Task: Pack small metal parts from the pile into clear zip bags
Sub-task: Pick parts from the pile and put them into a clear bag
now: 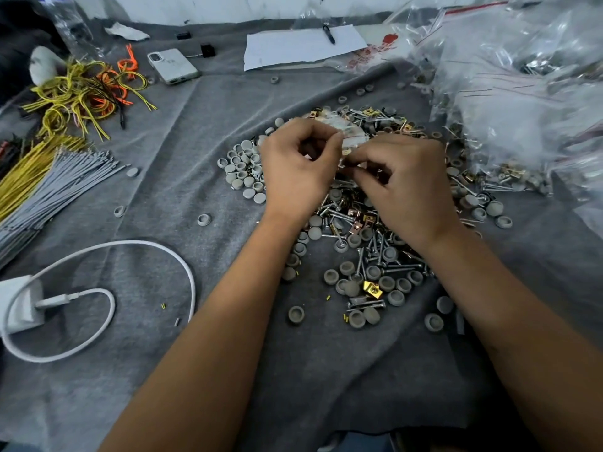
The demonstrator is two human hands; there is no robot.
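A small clear bag (350,135) with a red zip line is pinched between both hands above the pile (365,230) of screws, brass clips and grey caps. The left hand (298,168) is curled on the bag's left edge; the right hand (403,187) is curled on its lower right. No writing on the bag can be read. The pile lies on a grey cloth-covered surface (182,132). Filled bags (522,93) are heaped at right, one printed in red, illegible. Beyond lie paper (303,44) and a phone (173,65).

Two bare forearms, left hand (298,168) and right hand (408,187) ungloved, ringless.
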